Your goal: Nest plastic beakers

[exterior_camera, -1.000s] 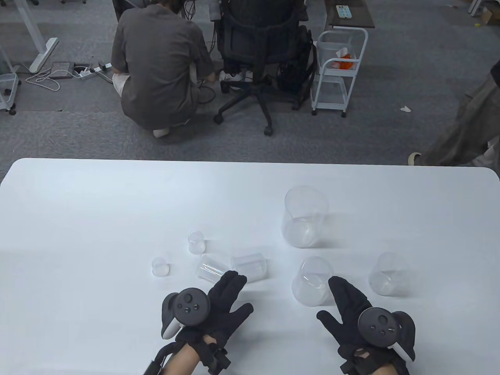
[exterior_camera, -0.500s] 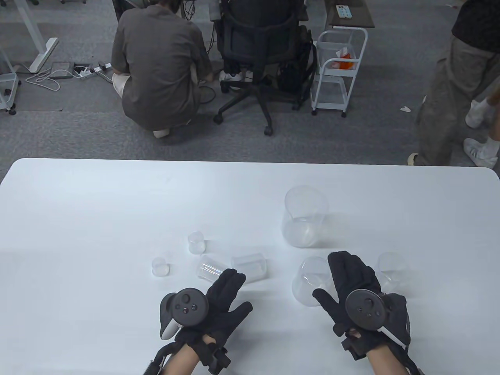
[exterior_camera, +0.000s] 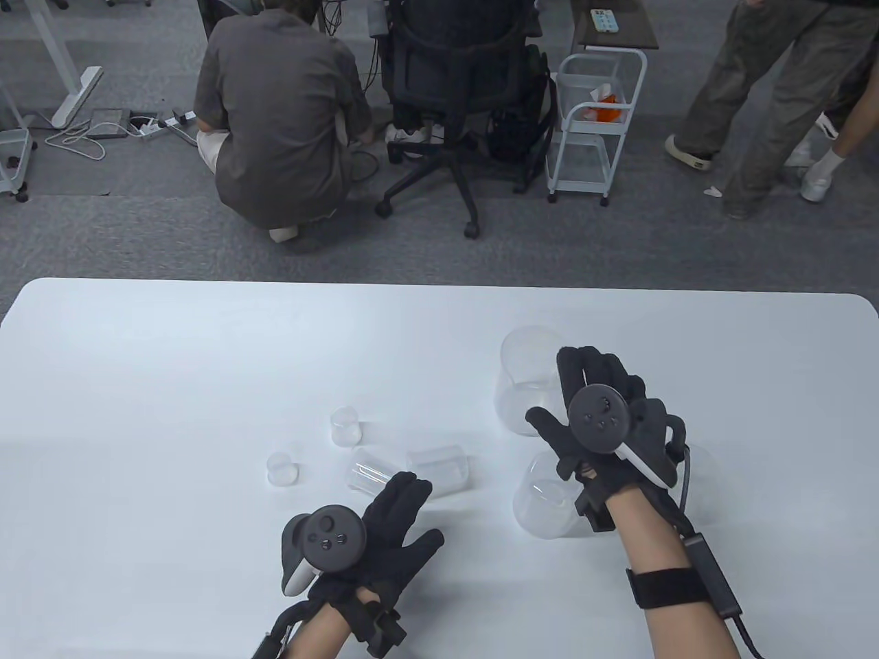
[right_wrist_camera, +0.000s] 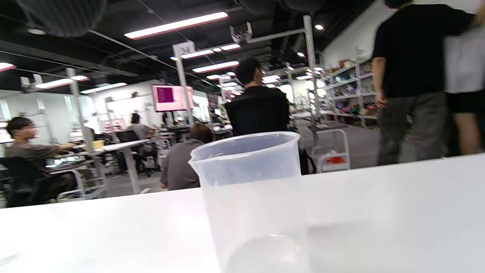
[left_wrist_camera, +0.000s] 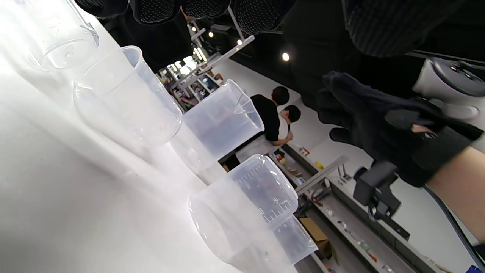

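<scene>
Several clear plastic beakers stand or lie on the white table (exterior_camera: 172, 371). The largest beaker (exterior_camera: 525, 384) stands upright; it also shows in the right wrist view (right_wrist_camera: 254, 197). My right hand (exterior_camera: 555, 388) is open, fingers stretched out at the beaker's right side; I cannot tell if it touches. A medium beaker (exterior_camera: 546, 501) stands just behind that wrist, and another beaker (exterior_camera: 704, 473) is mostly hidden by it. Two small beakers (exterior_camera: 345, 425) (exterior_camera: 282, 470) stand upright on the left. Two beakers (exterior_camera: 367, 470) (exterior_camera: 439, 467) lie on their sides. My left hand (exterior_camera: 422, 511) is open and empty just behind them.
The left wrist view shows the lying beaker (left_wrist_camera: 125, 102), the largest beaker (left_wrist_camera: 223, 121), the medium beaker (left_wrist_camera: 250, 212) and my right hand (left_wrist_camera: 379, 125). Beyond the table's far edge are a crouching person (exterior_camera: 275, 117), an office chair (exterior_camera: 460, 89) and a white cart (exterior_camera: 594, 117).
My right hand has moved forward from the near edge, past the medium beaker, up to the largest beaker. My left hand has stayed still. People have walked in at the back right.
</scene>
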Available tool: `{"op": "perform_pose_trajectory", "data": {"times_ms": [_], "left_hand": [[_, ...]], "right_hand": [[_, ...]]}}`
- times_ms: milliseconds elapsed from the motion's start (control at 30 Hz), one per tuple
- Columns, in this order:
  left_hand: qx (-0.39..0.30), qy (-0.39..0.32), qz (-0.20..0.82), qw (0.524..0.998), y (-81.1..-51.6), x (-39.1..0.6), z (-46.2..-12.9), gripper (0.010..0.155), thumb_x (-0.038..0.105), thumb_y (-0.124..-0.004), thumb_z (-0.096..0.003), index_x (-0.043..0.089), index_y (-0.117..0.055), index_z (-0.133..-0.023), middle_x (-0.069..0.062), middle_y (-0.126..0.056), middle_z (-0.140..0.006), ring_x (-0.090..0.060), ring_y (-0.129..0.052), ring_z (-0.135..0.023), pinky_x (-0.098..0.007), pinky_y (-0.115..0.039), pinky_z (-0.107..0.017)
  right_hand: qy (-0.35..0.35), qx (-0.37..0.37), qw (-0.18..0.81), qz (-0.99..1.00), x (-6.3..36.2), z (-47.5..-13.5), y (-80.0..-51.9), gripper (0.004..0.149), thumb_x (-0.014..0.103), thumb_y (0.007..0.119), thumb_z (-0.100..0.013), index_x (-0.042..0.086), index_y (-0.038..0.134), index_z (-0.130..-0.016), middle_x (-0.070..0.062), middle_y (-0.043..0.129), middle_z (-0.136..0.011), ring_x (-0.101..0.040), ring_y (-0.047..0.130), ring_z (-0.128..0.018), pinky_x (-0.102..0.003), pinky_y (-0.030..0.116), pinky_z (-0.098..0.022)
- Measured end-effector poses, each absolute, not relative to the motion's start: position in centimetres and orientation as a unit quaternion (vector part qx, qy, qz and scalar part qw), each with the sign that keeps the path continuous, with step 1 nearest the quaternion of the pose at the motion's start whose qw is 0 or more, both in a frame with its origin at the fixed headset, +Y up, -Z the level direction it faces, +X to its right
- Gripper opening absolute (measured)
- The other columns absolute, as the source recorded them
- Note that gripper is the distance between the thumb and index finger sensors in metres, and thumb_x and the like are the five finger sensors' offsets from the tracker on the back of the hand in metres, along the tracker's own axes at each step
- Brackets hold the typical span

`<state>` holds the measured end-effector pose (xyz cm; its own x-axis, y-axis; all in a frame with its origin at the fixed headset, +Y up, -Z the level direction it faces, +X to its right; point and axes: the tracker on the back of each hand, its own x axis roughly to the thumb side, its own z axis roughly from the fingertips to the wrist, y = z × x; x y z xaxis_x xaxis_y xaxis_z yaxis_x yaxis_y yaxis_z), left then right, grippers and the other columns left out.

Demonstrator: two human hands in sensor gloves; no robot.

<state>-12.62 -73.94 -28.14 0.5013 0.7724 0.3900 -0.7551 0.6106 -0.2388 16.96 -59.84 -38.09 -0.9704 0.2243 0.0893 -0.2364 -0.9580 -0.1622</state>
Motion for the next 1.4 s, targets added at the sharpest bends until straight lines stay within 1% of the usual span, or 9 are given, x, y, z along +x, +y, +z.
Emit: {"op": "perform_pose_trajectory", "data": {"times_ms": [300, 400, 667, 800, 933, 1000, 1100, 1267, 1400], "left_hand": [[-0.022, -0.225, 0.445, 0.866, -74.0, -12.8, -28.3, 0.078, 0.061, -0.065, -0.0467, 0.015, -0.046, -0.106, -0.022, -0.034, -0.112, -0.056, -0.047, -0.101, -0.067, -0.052, -0.068], [-0.022, -0.222, 0.447, 0.866, -74.0, -12.9, -28.4, 0.078, 0.061, -0.065, -0.0467, 0.015, -0.046, -0.106, -0.022, -0.034, -0.112, -0.056, -0.047, -0.101, -0.067, -0.052, -0.068], [-0.024, -0.216, 0.446, 0.868, -73.9, -13.0, -28.5, 0.077, 0.061, -0.065, -0.0467, 0.015, -0.046, -0.106, -0.022, -0.034, -0.112, -0.056, -0.047, -0.101, -0.067, -0.052, -0.068], [-0.027, -0.214, 0.445, 0.869, -73.9, -13.1, -28.5, 0.077, 0.061, -0.065, -0.0468, 0.015, -0.046, -0.106, -0.023, -0.034, -0.112, -0.056, -0.047, -0.101, -0.067, -0.052, -0.068], [-0.029, -0.214, 0.444, 0.870, -73.9, -13.1, -28.6, 0.077, 0.061, -0.064, -0.0469, 0.015, -0.045, -0.106, -0.023, -0.034, -0.112, -0.056, -0.047, -0.101, -0.067, -0.052, -0.068], [-0.028, -0.214, 0.444, 0.870, -73.9, -13.1, -28.6, 0.078, 0.061, -0.064, -0.0469, 0.014, -0.044, -0.106, -0.023, -0.034, -0.112, -0.056, -0.047, -0.101, -0.067, -0.052, -0.067], [-0.029, -0.213, 0.443, 0.870, -73.9, -13.1, -28.6, 0.077, 0.061, -0.064, -0.0468, 0.014, -0.045, -0.106, -0.023, -0.034, -0.112, -0.056, -0.047, -0.101, -0.067, -0.052, -0.067], [-0.029, -0.214, 0.440, 0.872, -73.9, -13.0, -28.6, 0.077, 0.061, -0.064, -0.0469, 0.014, -0.045, -0.106, -0.023, -0.034, -0.112, -0.056, -0.047, -0.101, -0.067, -0.052, -0.068], [-0.018, -0.217, 0.437, 0.873, -73.5, -13.1, -28.5, 0.077, 0.061, -0.064, -0.0469, 0.014, -0.045, -0.106, -0.023, -0.034, -0.112, -0.056, -0.047, -0.101, -0.067, -0.052, -0.068]], "right_hand": [[-0.013, -0.030, 0.127, 0.991, 15.1, -44.8, -61.2, 0.091, 0.070, 0.072, -0.040, 0.024, 0.029, -0.107, -0.011, 0.029, -0.121, -0.044, 0.032, -0.112, -0.070, 0.032, -0.075], [0.032, -0.049, 0.123, 0.991, 14.5, -46.8, -62.1, 0.093, 0.070, 0.072, -0.040, 0.026, 0.026, -0.107, -0.010, 0.024, -0.122, -0.045, 0.027, -0.113, -0.071, 0.029, -0.075], [0.127, -0.095, 0.125, 0.979, 14.0, -50.4, -64.6, 0.101, 0.075, 0.072, -0.037, 0.029, 0.014, -0.105, -0.007, 0.004, -0.120, -0.044, 0.006, -0.112, -0.073, 0.019, -0.074], [0.142, -0.109, 0.124, 0.976, 14.3, -51.4, -65.8, 0.103, 0.076, 0.073, -0.036, 0.029, 0.013, -0.105, -0.007, 0.000, -0.119, -0.043, 0.000, -0.110, -0.074, 0.018, -0.073], [0.160, -0.112, 0.163, 0.967, 14.3, -51.8, -66.7, 0.102, 0.075, 0.074, -0.036, 0.026, 0.017, -0.106, -0.008, 0.003, -0.119, -0.044, 0.006, -0.110, -0.073, 0.030, -0.073], [0.152, -0.110, 0.142, 0.972, 14.2, -51.9, -66.4, 0.103, 0.075, 0.076, -0.036, 0.024, 0.020, -0.106, -0.010, 0.007, -0.119, -0.046, 0.015, -0.111, -0.069, 0.040, -0.073], [0.166, -0.116, 0.132, 0.970, 13.9, -52.1, -65.9, 0.105, 0.072, 0.082, -0.036, 0.023, 0.022, -0.106, -0.012, 0.011, -0.120, -0.048, 0.022, -0.111, -0.069, 0.048, -0.070], [0.095, -0.117, 0.113, 0.982, 13.2, -52.2, -65.5, 0.100, 0.068, 0.088, -0.034, 0.018, 0.038, -0.105, -0.019, 0.032, -0.118, -0.055, 0.045, -0.105, -0.071, 0.062, -0.063], [0.062, -0.100, 0.112, 0.987, 13.1, -51.7, -64.4, 0.098, 0.068, 0.088, -0.033, 0.017, 0.043, -0.104, -0.019, 0.037, -0.118, -0.055, 0.049, -0.104, -0.071, 0.064, -0.062]]}}
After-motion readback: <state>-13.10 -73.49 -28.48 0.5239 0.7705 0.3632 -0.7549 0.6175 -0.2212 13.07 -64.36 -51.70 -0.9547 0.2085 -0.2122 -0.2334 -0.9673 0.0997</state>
